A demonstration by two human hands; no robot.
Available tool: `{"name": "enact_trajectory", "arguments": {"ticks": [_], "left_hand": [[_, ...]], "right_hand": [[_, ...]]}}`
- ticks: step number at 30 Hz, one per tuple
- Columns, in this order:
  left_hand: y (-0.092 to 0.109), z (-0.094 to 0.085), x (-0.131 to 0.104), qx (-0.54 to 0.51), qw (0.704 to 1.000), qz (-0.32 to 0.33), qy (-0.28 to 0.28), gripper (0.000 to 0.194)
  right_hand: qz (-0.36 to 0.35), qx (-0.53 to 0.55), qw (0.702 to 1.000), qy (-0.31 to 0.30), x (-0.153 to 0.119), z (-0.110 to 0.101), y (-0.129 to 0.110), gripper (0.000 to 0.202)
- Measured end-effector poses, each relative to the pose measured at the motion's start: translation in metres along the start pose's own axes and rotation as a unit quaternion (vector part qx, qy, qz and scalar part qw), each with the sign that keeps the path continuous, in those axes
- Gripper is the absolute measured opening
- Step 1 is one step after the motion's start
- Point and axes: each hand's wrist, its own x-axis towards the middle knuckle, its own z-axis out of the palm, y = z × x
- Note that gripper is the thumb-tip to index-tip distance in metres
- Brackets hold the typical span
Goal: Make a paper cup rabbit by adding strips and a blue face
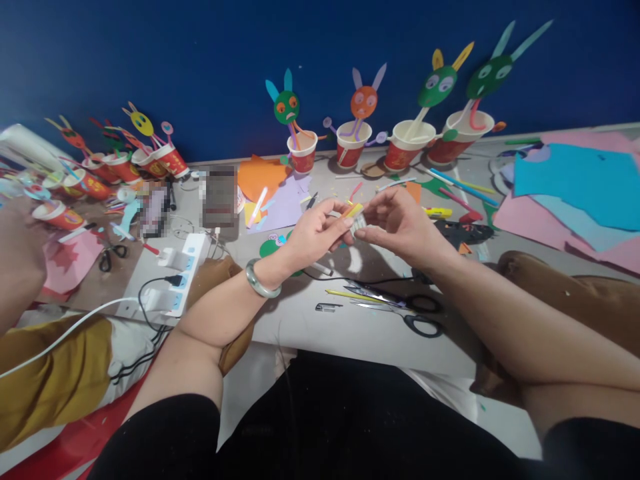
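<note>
My left hand (320,232), with a pale bangle on its wrist, pinches a small yellow paper piece (355,211) above the middle of the table. Close against it, my right hand (407,223) has its thumb and fingers closed around a small whitish piece (359,224), whose kind is too blurred to tell. The fingers partly hide both pieces. Below my hands lie scissors (424,325) with black handles, a yellow strip (345,294) and a black pen cap (329,307).
Red-and-white paper cups (303,160) carrying paper animal heads stand along the blue wall. Coloured paper sheets (575,180) cover the right side. A power strip (186,280) with cables lies to the left, near another person's arm (20,267). Purple paper (283,203) lies behind my left hand.
</note>
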Motion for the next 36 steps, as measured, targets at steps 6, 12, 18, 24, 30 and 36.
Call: {"name": "enact_trajectory", "arguments": {"ticks": [6, 12, 18, 24, 30, 36], "left_hand": [[0.008, -0.001, -0.002, 0.01, 1.0, -0.002, 0.023, 0.011], [0.009, -0.002, 0.0, 0.018, 0.999, 0.007, 0.031, 0.013], [0.01, -0.003, 0.0, 0.01, 0.999, 0.019, 0.031, 0.02], [0.009, -0.002, 0.001, 0.005, 0.997, 0.01, 0.073, 0.021], [0.009, -0.003, 0.003, 0.019, 0.996, 0.001, 0.088, 0.021], [0.013, -0.007, 0.004, 0.03, 0.992, 0.006, 0.121, 0.024]], "right_hand": [[0.016, -0.015, 1.0, -0.019, -0.002, 0.002, 0.005, 0.056], [-0.008, -0.072, 0.996, -0.045, -0.005, 0.004, 0.005, 0.036], [0.015, -0.072, 0.996, -0.055, -0.005, 0.002, 0.01, 0.037], [-0.009, -0.107, 0.994, -0.009, -0.006, 0.0, 0.009, 0.038], [-0.025, -0.144, 0.989, 0.013, -0.01, 0.001, -0.001, 0.04], [-0.058, -0.188, 0.98, 0.023, -0.016, 0.004, -0.011, 0.038]]}}
